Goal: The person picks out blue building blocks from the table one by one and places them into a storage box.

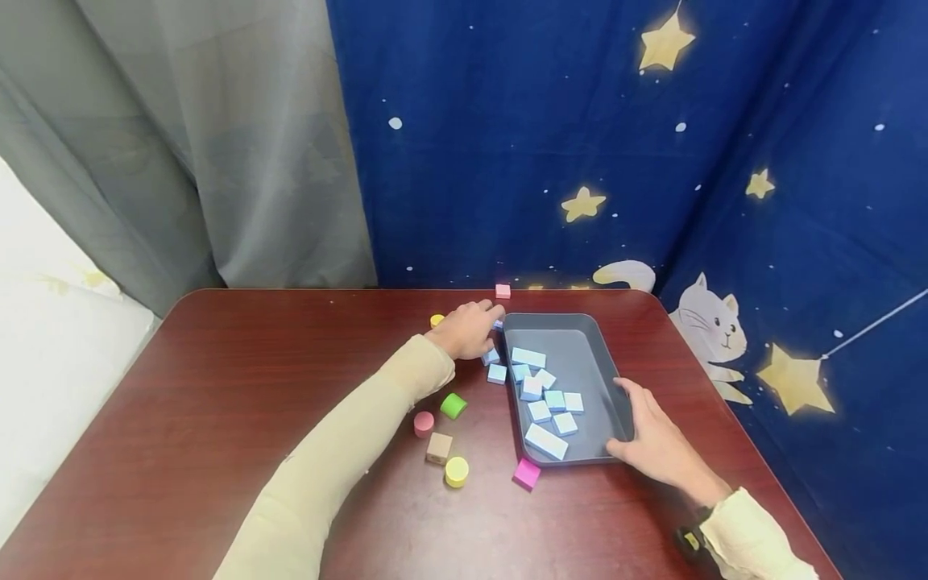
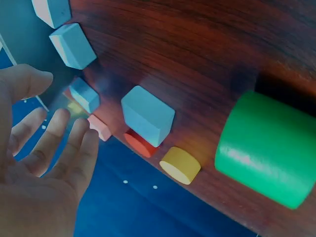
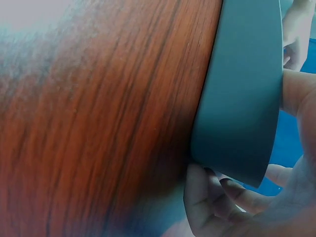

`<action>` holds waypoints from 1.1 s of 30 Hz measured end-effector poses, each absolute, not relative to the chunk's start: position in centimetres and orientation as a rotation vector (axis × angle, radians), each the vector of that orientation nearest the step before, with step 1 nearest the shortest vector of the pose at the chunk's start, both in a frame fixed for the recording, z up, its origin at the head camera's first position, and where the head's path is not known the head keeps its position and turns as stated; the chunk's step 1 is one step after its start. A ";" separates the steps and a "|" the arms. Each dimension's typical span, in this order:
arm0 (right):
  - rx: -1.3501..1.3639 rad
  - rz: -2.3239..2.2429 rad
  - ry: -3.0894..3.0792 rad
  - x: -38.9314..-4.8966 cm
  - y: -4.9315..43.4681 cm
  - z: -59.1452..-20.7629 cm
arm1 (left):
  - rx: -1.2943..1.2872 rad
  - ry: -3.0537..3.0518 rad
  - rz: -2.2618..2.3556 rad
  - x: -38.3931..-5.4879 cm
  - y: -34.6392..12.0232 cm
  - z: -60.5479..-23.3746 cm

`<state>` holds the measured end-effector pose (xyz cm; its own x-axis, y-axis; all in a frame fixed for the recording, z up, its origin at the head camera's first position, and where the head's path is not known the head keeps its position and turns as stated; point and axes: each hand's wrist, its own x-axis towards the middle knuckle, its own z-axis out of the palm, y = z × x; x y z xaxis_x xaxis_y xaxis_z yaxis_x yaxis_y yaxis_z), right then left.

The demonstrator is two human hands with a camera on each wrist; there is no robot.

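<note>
My left hand (image 1: pixel 467 329) is at the far left edge of a dark grey tray (image 1: pixel 569 342), with a small blue block (image 1: pixel 498 325) at its fingertips. In the left wrist view its fingers are spread and loosely bent, with nothing between them, near a blue block (image 2: pixel 85 95). My right hand (image 1: pixel 656 439) grips the tray's near right corner. Its thumb and bent fingers are on the tray's outer walls (image 3: pixel 239 94). Several pale blue blocks (image 1: pixel 554 401) lie in the tray's left half. Two more blue blocks, one of them a cube (image 1: pixel 496 374), sit just left of the tray.
Left of the tray stand a green cylinder (image 1: pixel 453 405), a pink cylinder (image 1: pixel 424 424), a wooden cube (image 1: pixel 438 448) and a yellow cylinder (image 1: pixel 457 472). A magenta block (image 1: pixel 527 474) touches the tray's near side. A pink block (image 1: pixel 503 291) sits at the table's back edge, before the curtain.
</note>
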<state>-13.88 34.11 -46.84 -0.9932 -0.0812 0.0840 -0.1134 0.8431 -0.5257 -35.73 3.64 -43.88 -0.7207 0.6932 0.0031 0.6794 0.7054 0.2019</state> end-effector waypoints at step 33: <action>0.120 0.881 -2.942 -13.8 34.2 -47.5 | 1.050 2.767 0.332 -37.7 7.2 -46.1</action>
